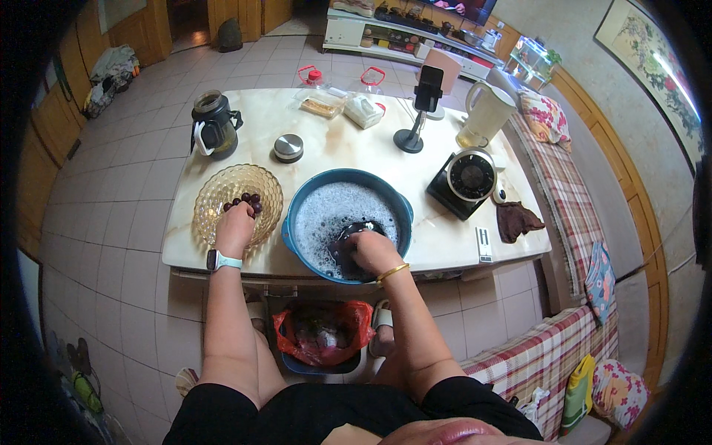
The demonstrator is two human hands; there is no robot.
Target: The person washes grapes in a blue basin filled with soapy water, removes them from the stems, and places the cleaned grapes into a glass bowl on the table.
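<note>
Several dark purple grapes [255, 198] lie in an amber textured glass bowl [267, 186] on the left of the table. My left hand [235, 225] reaches into that bowl, its fingertips at the grapes; whether it grips one is hidden. Right of the bowl stands a blue round basin [349, 173] with two handles, filled with foamy water [339, 200]. My right hand [376, 251] dips into the basin near its front right, fingers partly under the water. A dark patch without foam surrounds those fingers, and what they touch cannot be made out.
The marble-look table [367, 147] also bears a glass kettle [214, 130], a steel lid [288, 147], a phone stand [410, 139], a plastic pitcher [485, 114], a black appliance [470, 178] and a brown cloth [517, 221]. A red-bag-lined bin [356, 328] stands between my feet.
</note>
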